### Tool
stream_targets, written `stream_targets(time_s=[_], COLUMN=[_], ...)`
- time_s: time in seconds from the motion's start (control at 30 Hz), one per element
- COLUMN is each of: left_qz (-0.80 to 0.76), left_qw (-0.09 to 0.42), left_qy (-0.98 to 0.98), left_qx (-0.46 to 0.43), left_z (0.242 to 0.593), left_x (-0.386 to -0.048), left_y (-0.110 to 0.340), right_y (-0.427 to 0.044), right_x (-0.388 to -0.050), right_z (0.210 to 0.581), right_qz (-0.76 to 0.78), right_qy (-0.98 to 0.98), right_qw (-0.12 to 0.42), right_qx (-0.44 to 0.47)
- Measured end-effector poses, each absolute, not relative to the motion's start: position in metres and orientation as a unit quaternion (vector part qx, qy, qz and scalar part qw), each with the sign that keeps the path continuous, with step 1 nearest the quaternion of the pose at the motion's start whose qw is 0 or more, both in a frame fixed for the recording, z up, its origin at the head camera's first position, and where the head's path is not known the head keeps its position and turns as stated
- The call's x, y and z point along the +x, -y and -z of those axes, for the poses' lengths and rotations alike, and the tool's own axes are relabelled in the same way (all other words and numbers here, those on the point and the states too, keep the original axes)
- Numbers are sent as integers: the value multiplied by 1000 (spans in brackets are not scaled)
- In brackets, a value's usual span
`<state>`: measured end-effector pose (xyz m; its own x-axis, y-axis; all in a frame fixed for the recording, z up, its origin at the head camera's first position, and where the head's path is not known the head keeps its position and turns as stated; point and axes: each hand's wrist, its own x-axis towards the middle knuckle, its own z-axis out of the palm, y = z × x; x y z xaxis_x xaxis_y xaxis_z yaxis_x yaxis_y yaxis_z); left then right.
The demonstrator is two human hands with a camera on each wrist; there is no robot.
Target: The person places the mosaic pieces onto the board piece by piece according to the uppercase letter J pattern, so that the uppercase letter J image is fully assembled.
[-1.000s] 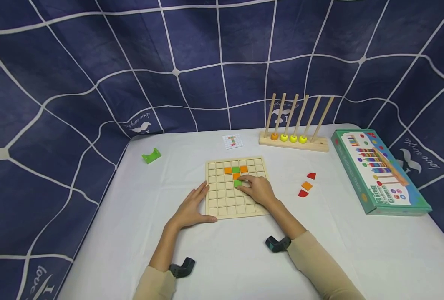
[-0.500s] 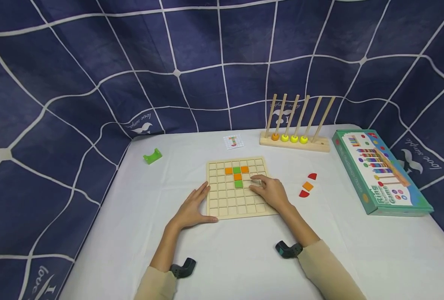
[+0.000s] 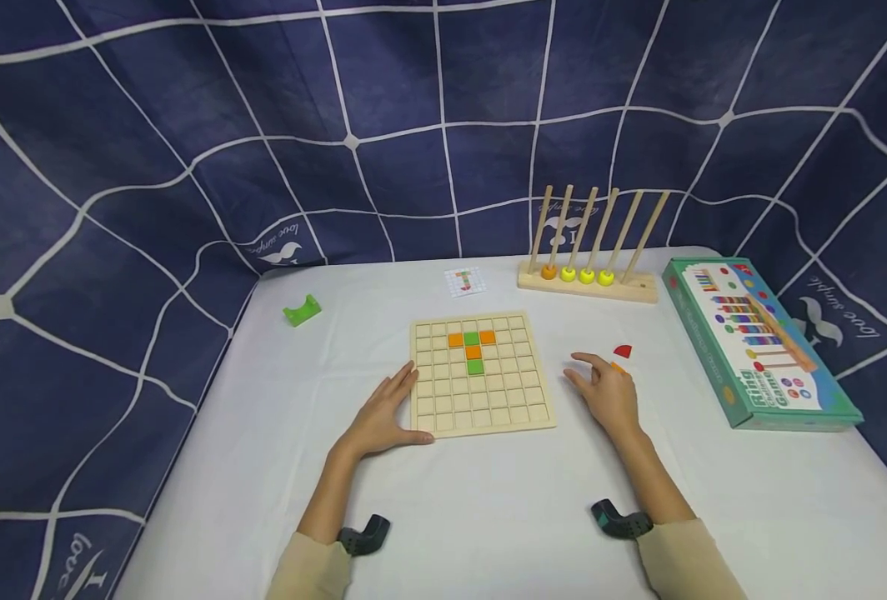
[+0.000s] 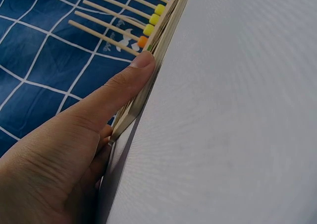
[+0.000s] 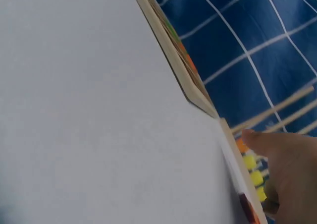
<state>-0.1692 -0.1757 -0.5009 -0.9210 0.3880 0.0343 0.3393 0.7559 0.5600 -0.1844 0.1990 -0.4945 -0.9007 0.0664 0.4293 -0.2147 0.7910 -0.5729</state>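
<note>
A wooden grid board lies flat, with orange and green square tiles set in a T shape, the lowest being a green tile. My left hand rests at the board's left side, thumb at its near edge; the left wrist view shows the thumb against the rim. My right hand is to the right of the board, thumb and forefinger apart with nothing between them. Just beyond it are a red quarter-round piece and an orange tile, partly covered by the hand. The other red piece is hidden.
A pattern card lies behind the board. At the back right stands a wooden peg rack with orange and yellow beads on some pegs. A green game box lies farther right, a green notched piece at the back left.
My right hand has left the green tile on the board and moved right, over towards the loose red and orange pieces. The left hand has stayed at the board.
</note>
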Motion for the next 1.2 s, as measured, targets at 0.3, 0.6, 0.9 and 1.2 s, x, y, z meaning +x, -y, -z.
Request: stream_targets(time_s=[0.3,0.6,0.9,1.2], left_qz=[-292,-296,-297,-293], left_qw=[41,42,39,35], left_qy=[-935,-934,-933,-933], left_qx=[199,196,199,205], left_z=[501,500,499,500], left_x=[-170,-168,-169,-170], left_y=[176,176,175,175], right_y=[-237,-250,-250,-251], right_x=[-175,-174,-175,-177], right_z=[494,497,498,496], right_qz=[-325,-321,-306,-310], right_qy=[914,926,934,934], right_qw=[232,168,151,139], right_qx=[-66,-103,-108,-116])
